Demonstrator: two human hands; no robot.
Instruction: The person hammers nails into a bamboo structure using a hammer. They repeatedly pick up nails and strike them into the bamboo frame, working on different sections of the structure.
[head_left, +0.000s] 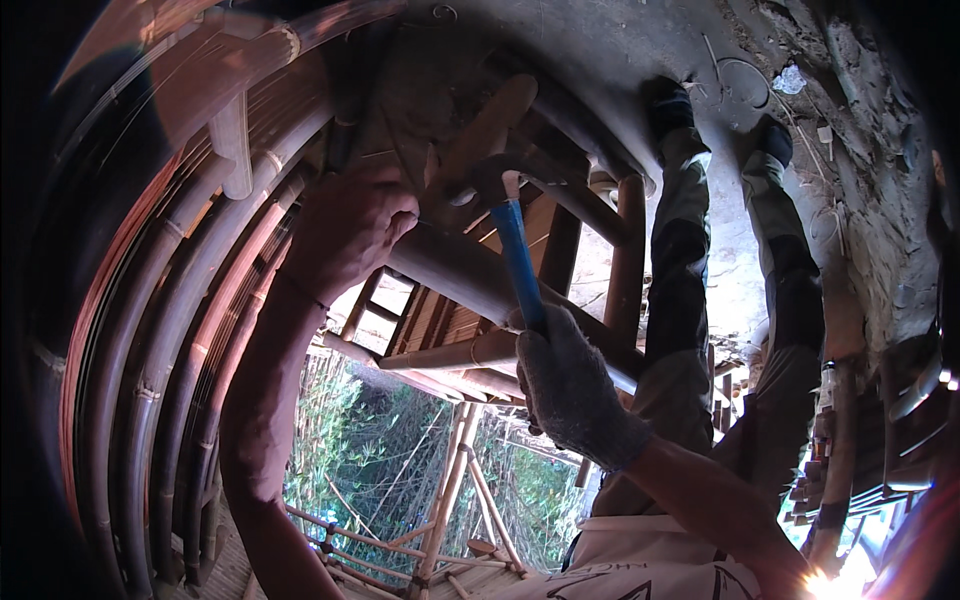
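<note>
My right hand (pixel 578 390), in a grey knit glove, is wrapped round the blue handle of a claw hammer (pixel 517 255). The hammer's dark metal head is just right of my left hand (pixel 355 225). That hand is bare, its fingers closed at the end of a thick bamboo pole (pixel 460 268). Whatever it pinches, if anything, is hidden; a thin dark sliver shows above the fingers, too dim to name. The pole belongs to a bamboo frame (pixel 630 270) with slatted parts, and another stout bamboo piece (pixel 490 125) slants above the hammer head in shadow.
Long bamboo poles (pixel 150 370) curve along the left side. My legs (pixel 680 260) stand on a grey floor (pixel 725 190) at right, beside a rough wall (pixel 870 170). A bamboo railing (pixel 445 500) and green foliage (pixel 350 430) show at the lower middle.
</note>
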